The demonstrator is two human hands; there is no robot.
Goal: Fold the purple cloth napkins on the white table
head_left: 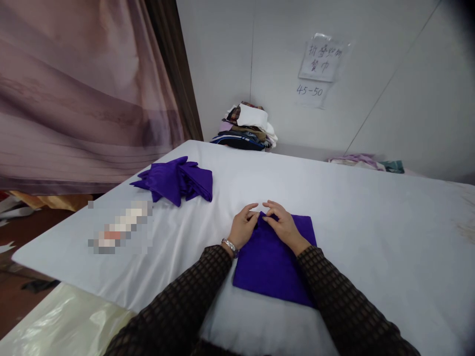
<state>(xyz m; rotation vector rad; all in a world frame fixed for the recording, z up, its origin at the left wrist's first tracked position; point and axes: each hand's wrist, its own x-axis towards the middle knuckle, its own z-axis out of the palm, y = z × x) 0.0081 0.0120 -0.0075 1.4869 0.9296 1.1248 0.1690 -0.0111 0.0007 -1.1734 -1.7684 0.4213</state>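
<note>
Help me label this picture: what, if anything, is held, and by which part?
The flat purple cloth, pinched at its far edge, toward the left, by the left grip and right grip.

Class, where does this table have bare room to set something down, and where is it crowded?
Widest: the white table right of the purple cloth and right sleeve. Smaller: between the purple pile and left hand. Crowded: the left end, holding that pile and a blurred item, and the cloth, under left hand and right hand.
</note>
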